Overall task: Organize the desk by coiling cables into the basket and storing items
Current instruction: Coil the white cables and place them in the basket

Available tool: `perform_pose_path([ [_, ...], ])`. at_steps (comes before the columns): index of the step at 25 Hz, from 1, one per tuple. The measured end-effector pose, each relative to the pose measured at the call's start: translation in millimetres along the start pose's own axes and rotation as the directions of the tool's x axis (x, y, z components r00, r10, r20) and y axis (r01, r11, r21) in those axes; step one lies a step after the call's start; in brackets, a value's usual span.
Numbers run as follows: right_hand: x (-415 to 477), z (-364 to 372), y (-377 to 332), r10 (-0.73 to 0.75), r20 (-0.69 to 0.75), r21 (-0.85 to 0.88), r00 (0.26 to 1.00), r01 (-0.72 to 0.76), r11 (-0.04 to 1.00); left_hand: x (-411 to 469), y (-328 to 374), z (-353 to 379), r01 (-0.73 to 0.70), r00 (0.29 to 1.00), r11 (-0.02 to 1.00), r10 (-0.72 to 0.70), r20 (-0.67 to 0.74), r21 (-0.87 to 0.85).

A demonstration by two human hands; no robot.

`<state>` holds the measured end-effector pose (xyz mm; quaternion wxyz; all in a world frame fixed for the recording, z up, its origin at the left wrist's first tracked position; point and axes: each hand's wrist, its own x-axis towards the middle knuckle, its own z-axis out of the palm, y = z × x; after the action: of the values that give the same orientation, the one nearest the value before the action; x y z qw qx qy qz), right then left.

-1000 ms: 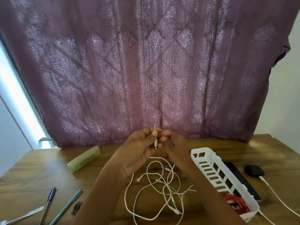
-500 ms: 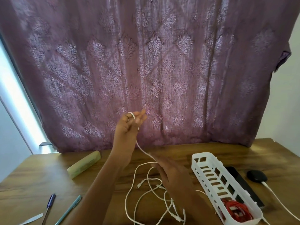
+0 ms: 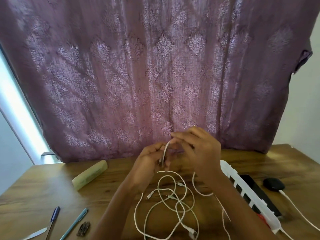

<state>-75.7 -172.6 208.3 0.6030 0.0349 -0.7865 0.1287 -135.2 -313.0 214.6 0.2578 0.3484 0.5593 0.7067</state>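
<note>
A white cable [image 3: 173, 201] lies in loose tangled loops on the wooden desk [image 3: 43, 191] in front of me. My left hand [image 3: 149, 163] and my right hand [image 3: 200, 151] are raised together above the tangle. Both pinch a short loop of the white cable between them, the right hand from above. Another strand hangs down from under my right wrist. The white slotted basket [image 3: 249, 194] lies along the right of the desk, with a bit of red cable [image 3: 262, 219] showing at its near end.
A pale green case [image 3: 90, 174] lies at the back left. Two pens [image 3: 53, 220], a white blade-like tool [image 3: 37, 233] and a small dark clip [image 3: 84, 228] are at the front left. A black device [image 3: 259, 191] and a black puck [image 3: 273, 184] with a white lead sit beyond the basket. A purple curtain hangs behind.
My left hand came down from its raised position by the curtain. My right hand rose from the desk to meet it, and both now hold a loop of the cable.
</note>
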Motion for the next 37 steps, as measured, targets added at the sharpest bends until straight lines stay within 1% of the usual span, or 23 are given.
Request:
perform_pose_path([
  [3,12.3,7.3,5.6,0.127,0.05,0.092,0.991,-0.131,0.987,0.3,7.8,2.9,0.021,1.0,0.98,-0.022,-0.005,-0.199],
  [5,12.7,15.0,6.6,0.24,0.102,0.2,0.965,-0.256,0.946,1.8,15.4,4.6,0.012,1.0,0.967,-0.015,-0.011,-0.256],
  [7,7.6,23.3,6.4,0.393,0.164,0.29,0.905,-0.425,0.857,3.2,21.9,6.6,-0.013,1.0,0.958,0.005,-0.029,-0.286],
  [8,3.6,27.9,5.5,0.454,0.209,0.309,0.866,-0.499,0.809,4.5,24.5,7.5,-0.035,0.999,0.953,0.024,-0.042,-0.302],
  [9,-2.1,32.1,3.6,0.478,0.248,0.294,0.843,-0.535,0.792,6.2,26.5,8.6,-0.061,0.997,0.948,0.045,-0.058,-0.313],
  [10,-8.4,36.0,0.2,0.468,0.273,0.249,0.84,-0.532,0.809,8.3,27.9,9.0,-0.086,0.995,0.943,0.067,-0.07,-0.321],
  [13,-24.9,43.6,-14.0,0.383,0.338,0.126,0.86,-0.444,0.887,14.4,30.9,5.8,-0.151,0.988,0.929,0.13,-0.085,-0.337],
  [15,-33.5,44.8,-18.6,0.315,0.34,0.083,0.886,-0.362,0.928,18.6,30.9,1.6,-0.202,0.978,0.938,0.179,-0.103,-0.283],
  [17,-38.2,41.8,-23.7,0.267,0.316,0.03,0.91,-0.291,0.956,21.4,28.5,-3.6,-0.24,0.964,0.955,0.213,-0.156,-0.175],
  [19,-45.7,37.0,-26.2,0.243,0.328,-0.012,0.913,-0.253,0.967,25.0,21.6,-8.2,-0.251,0.949,0.965,0.23,-0.216,-0.079],
  [20,-49.6,34.0,-27.2,0.225,0.353,-0.015,0.908,-0.235,0.972,26.6,17.7,-10.4,-0.252,0.939,0.967,0.239,-0.246,-0.024],
  [22,-54.6,28.0,-29.0,0.232,0.444,-0.002,0.865,-0.258,0.966,29.6,8.4,-15.3,-0.244,0.916,0.963,0.268,-0.298,0.117],
  [23,-56.7,24.8,-29.7,0.229,0.468,-0.001,0.854,-0.258,0.966,31.0,4.3,-17.1,-0.236,0.906,0.952,0.288,-0.31,0.195],
  [24,-57.0,21.0,-30.5,0.212,0.462,-0.009,0.861,-0.234,0.972,32.0,0.7,-18.5,-0.228,0.899,0.934,0.31,-0.309,0.274],
  [26,-50.3,12.0,-31.0,0.173,0.415,-0.043,0.893,-0.17,0.984,32.8,-6.4,-19.9,-0.22,0.893,0.88,0.356,-0.276,0.421],
  [27,-45.3,9.1,-28.5,0.14,0.378,-0.064,0.915,-0.125,0.99,31.9,-10.9,-20.3,-0.225,0.895,0.855,0.371,-0.248,0.467],
  [28,-39.0,6.6,-24.3,0.095,0.34,-0.073,0.936,-0.075,0.995,30.9,-15.9,-20.0,-0.225,0.905,0.846,0.366,-0.219,0.484],
  [30,-21.8,1.1,-14.8,0.006,0.245,-0.08,0.969,0.014,0.997,30.1,-24.5,-18.9,-0.19,0.935,0.853,0.308,-0.174,0.487],
  [32,-3.9,-3.8,-3.8,-0.061,0.177,-0.071,0.982,0.074,0.995,28.4,-25.4,-14.6,-0.159,0.961,0.868,0.245,-0.127,0.471],
  [33,4.0,-5.5,1.0,-0.082,0.168,-0.049,0.982,0.092,0.995,26.3,-22.6,-10.7,-0.149,0.972,0.887,0.213,-0.101,0.437],
  [35,16.2,-6.6,10.5,-0.083,0.183,0.007,0.98,0.083,0.997,21.2,-14.0,-3.3,-0.121,0.989,0.936,0.142,-0.038,0.331],
  [37,25.5,-4.2,21.0,0.006,0.193,0.059,0.981,-0.017,0.998,16.8,-6.9,1.7,-0.071,0.997,0.973,0.066,0.031,0.22],
])
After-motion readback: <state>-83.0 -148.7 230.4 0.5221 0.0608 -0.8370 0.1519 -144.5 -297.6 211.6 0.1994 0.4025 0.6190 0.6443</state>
